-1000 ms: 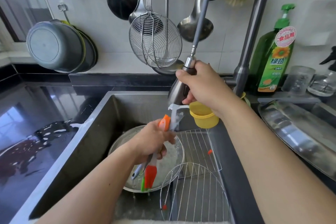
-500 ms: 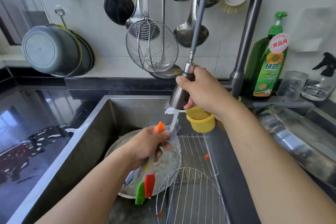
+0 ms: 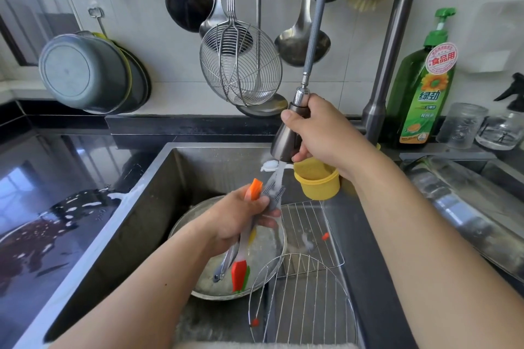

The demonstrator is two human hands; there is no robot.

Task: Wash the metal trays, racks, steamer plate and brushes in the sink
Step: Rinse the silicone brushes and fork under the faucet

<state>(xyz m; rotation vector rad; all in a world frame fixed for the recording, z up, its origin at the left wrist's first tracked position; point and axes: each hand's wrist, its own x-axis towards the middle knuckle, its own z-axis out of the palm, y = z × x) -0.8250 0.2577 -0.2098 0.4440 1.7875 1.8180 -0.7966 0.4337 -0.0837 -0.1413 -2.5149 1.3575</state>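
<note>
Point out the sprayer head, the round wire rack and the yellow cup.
sprayer head [image 3: 286, 143]: head view, on its metal cone.
round wire rack [image 3: 304, 300]: head view, on its wire grid.
yellow cup [image 3: 319, 183]: head view, on its outer wall.

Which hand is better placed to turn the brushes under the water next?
Left. The left hand already grips the brushes under the stream; the right hand is occupied holding the sprayer head.

- In the sink [image 3: 158, 207], the round tray [image 3: 204, 289] lies left of the rectangular rack [image 3: 306, 232].
- The round rack [image 3: 306, 300] sits in front, overlapping both.
- The soap bottle [image 3: 422, 93] stands behind the sink, right of the faucet [image 3: 388, 65].
</note>
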